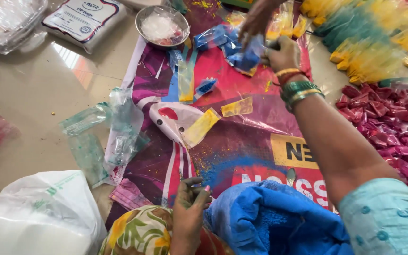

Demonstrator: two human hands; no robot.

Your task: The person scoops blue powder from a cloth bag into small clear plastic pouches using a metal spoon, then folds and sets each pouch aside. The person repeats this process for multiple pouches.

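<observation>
Reaching toward twelve o'clock, your right hand (pixel 283 54) pinches a small clear plastic packet of blue powder (pixel 247 59) above the printed pink sheet (pixel 242 127); your left hand (pixel 191 196), fingers loosely curled and empty, rests at six o'clock beside the open bag of blue powder (pixel 270 222).

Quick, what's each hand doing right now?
Left hand: fingers curled, holds nothing visible, beside the blue powder bag.
Right hand: closed on a blue packet.
</observation>
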